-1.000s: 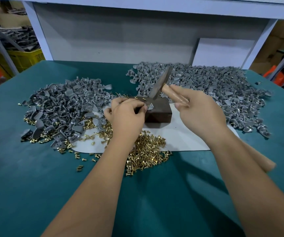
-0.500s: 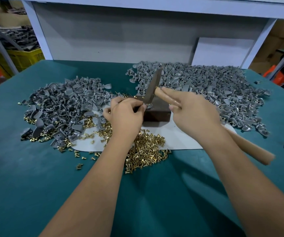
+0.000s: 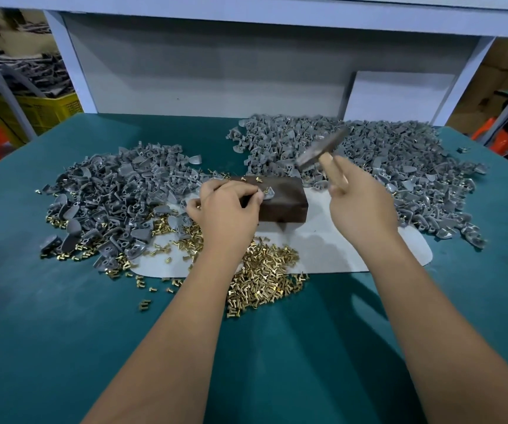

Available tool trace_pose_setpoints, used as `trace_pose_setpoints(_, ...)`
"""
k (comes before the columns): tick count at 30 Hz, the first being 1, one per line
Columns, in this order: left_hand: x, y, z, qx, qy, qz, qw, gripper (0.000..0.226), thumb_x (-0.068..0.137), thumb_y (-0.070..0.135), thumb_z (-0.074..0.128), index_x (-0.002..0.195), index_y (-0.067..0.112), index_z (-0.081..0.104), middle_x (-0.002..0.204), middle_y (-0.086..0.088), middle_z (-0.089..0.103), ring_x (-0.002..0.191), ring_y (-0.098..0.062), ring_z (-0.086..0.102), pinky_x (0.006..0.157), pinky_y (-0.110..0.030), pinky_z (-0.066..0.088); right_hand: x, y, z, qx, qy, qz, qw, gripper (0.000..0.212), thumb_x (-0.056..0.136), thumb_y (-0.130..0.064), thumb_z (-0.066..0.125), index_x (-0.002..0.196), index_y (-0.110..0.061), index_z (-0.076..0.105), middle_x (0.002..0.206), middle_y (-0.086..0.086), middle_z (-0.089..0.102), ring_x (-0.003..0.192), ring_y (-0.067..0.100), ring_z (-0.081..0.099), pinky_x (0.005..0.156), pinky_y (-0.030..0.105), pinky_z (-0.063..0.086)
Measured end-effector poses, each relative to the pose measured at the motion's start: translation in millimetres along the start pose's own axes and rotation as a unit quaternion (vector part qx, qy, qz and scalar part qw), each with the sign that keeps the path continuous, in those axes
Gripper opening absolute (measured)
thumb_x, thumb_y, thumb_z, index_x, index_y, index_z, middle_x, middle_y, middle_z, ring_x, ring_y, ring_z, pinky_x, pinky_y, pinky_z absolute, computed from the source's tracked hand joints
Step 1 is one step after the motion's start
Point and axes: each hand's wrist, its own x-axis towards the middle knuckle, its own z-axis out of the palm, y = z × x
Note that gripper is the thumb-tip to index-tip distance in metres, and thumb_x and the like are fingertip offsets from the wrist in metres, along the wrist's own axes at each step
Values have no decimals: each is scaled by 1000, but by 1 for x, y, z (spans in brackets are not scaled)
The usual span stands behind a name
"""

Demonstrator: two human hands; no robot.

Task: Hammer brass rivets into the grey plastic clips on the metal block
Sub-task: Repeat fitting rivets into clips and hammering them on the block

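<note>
Head camera view: a dark rectangular metal block [image 3: 280,197] sits on a white mat [image 3: 323,249] on a teal table [image 3: 63,332]. The left hand [image 3: 226,209] pinches a grey plastic clip [image 3: 268,193] with a brass rivet on the block's top. The right hand [image 3: 361,206] grips a wooden-handled hammer [image 3: 323,151], raised above the block's right end. Loose brass rivets [image 3: 265,276] lie near the block.

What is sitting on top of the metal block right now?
On the metal block lie a grey clip with a brass rivet, pinched by the left hand, and two loose rivets near its far edge. The hand covers the block's left end.
</note>
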Motion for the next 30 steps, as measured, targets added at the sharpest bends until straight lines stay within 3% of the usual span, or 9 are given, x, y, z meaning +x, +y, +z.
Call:
trace_pose_setpoints(2,0,0,-1,0,-1,3,1000,13,91,43,63,93,37,74,106,24,66,123,-7,35,100,-42,17,2,12,5,-34,-27,41,998,27,95,-18,46,117,-30,55,93,4,63,71,25,50,58,30,32)
trace_pose_setpoints(4,0,0,-1,-2,-2,9,1000,12,91,42,63,92,37,74,105,25,66,122,-7,34,95,-36,15,2,18,7,-67,-62,77,993,20,94,-19,46,108,-24,59,84,4,58,73,29,49,59,31,33)
trace_pose_setpoints(6,1,0,-1,-2,-2,16,1000,11,91,40,64,91,36,74,105,25,65,122,-7,34,87,-31,10,1,16,10,-138,-39,70,987,20,93,-23,48,107,-20,63,98,10,60,86,33,50,70,35,39)
trace_pose_setpoints(8,1,1,-1,-4,-4,19,1000,10,91,39,65,91,35,74,105,25,65,122,-9,33,82,-28,8,4,4,16,-199,64,-16,978,24,90,-26,56,110,-18,67,110,12,54,102,33,45,86,38,35)
trace_pose_setpoints(10,1,2,-1,-9,-6,20,1000,10,91,38,66,92,34,75,106,24,65,123,-11,33,83,-28,9,7,-17,22,-129,90,-89,983,22,89,-31,60,109,-23,69,108,4,53,105,25,42,86,34,30)
trace_pose_setpoints(13,1,2,-2,-8,-6,23,1000,11,92,36,65,95,34,75,108,22,67,124,-13,34,88,-32,13,7,-38,39,-20,0,-114,993,14,89,-35,62,98,-31,71,99,-7,50,104,18,41,86,32,29)
trace_pose_setpoints(22,1,4,-6,-25,-14,10,1000,12,92,37,65,96,34,76,108,18,68,126,-12,37,101,-41,22,1,-45,61,71,10,-77,994,8,85,-20,66,81,-26,69,87,-9,50,101,22,49,88,38,41)
trace_pose_setpoints(26,2,3,-8,-32,-22,5,999,13,91,36,65,98,34,76,108,17,68,126,-12,39,105,-47,25,1,-48,65,96,20,-75,992,11,86,-11,64,79,-18,69,83,-9,52,98,18,46,77,26,31)
trace_pose_setpoints(30,2,4,-8,-56,-34,6,998,13,91,32,66,98,32,76,107,15,69,125,-15,45,106,-49,30,3,-46,67,94,16,-90,991,13,86,-10,63,77,-19,64,83,-9,52,92,13,41,73,24,25)
